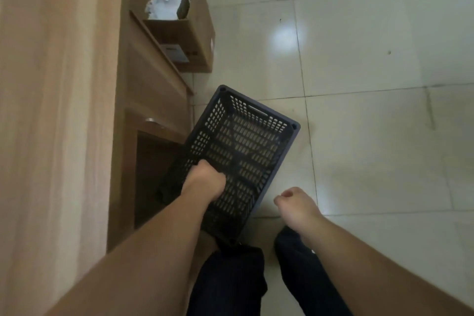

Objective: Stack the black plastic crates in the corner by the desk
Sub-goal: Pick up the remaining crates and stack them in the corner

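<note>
One black perforated plastic crate [238, 146] hangs above the tiled floor beside the wooden desk [51, 84], open side toward me, its long axis pointing away and to the right. My left hand [205, 182] grips its near left wall, fingers curled over the rim. Right of the crate, my right hand [295, 204] hovers apart from it with fingers curled and nothing in it. No other crate is in view.
A brown cardboard box [202, 33] with crumpled white paper [164, 4] inside stands on the floor against the desk, farther ahead. Desk drawers [154, 79] and an open compartment face the crate. Pale glossy floor tiles [372, 110] spread to the right. My dark trouser legs [230, 285] are below.
</note>
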Motion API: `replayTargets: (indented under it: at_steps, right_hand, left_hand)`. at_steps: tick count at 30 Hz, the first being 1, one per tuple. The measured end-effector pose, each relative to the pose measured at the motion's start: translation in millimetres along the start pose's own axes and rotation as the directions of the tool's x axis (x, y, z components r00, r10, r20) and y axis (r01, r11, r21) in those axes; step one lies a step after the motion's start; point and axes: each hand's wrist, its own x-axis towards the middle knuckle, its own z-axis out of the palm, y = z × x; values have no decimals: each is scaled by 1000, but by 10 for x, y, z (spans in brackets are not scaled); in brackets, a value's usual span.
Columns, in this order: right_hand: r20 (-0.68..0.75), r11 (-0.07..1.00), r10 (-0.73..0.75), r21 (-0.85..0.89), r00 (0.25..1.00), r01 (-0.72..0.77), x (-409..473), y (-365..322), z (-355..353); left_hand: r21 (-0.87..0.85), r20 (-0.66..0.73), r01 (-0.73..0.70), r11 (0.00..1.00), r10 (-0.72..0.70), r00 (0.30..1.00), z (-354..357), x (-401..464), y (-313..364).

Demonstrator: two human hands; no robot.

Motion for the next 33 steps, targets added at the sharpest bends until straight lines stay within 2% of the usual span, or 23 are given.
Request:
replayTargets:
  at_steps: [6, 10, 16, 20, 25, 29, 33]
  right_hand:
    - [45, 998, 48, 45, 998, -50, 789, 245, 324]
    - [63, 993, 102, 49, 993, -105, 1213, 331, 571]
    - [62, 979, 119, 157, 991, -128, 1704, 366, 874]
    - [14, 967, 126, 221, 992, -126, 1885, 366, 955]
    - [70, 944, 155, 285, 986, -168, 1955, 325, 1006]
    - [122, 906, 220, 343, 968, -249, 1963, 291, 888]
    - [58, 904, 217, 364, 975, -223, 1975, 383, 602]
  left_hand:
    - [158, -136, 50, 986, -29, 990, 113, 837, 37]
    - [106, -215, 74, 992, -50, 975, 141, 1400, 24]
    - [33, -296, 14, 999, -3, 955, 171, 2032, 53]
    - [-16, -291, -19, 1000, 13, 957, 179, 2308, 43]
    - [3, -240, 46, 999, -44, 970, 45, 2433, 10]
    - [-24, -198, -8, 1000, 3, 980, -116, 2348, -48]
    - [-45, -213, -37, 998, 27, 977, -134, 2053, 15]
